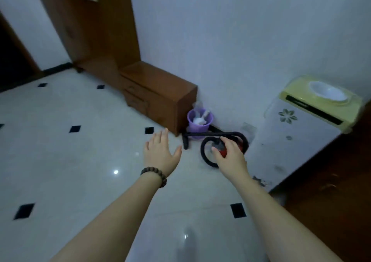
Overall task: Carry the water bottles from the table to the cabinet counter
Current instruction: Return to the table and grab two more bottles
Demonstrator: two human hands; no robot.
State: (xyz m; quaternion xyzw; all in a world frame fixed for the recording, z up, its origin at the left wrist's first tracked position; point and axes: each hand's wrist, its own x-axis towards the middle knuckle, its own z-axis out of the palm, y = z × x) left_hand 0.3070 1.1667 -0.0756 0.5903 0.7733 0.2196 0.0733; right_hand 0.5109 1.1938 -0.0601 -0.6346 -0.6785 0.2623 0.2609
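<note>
No water bottle is in view. My left hand (161,151) is stretched out over the white tiled floor, palm down, fingers spread and empty, with a bead bracelet on the wrist. My right hand (230,155) reaches forward beside it, fingers loosely bent and holding nothing that I can see. It overlaps a red fire extinguisher (241,142) with a black hose that stands on the floor beyond it. A low wooden cabinet (158,89) with a bare top stands against the wall ahead, joined to a tall wooden cabinet (90,31).
A purple waste bin (199,121) sits in the corner beside the low cabinet. A white and yellow water dispenser (301,125) without a bottle stands at the right. A dark brown wooden surface (331,191) fills the lower right. A dark doorway (12,61) opens at the left.
</note>
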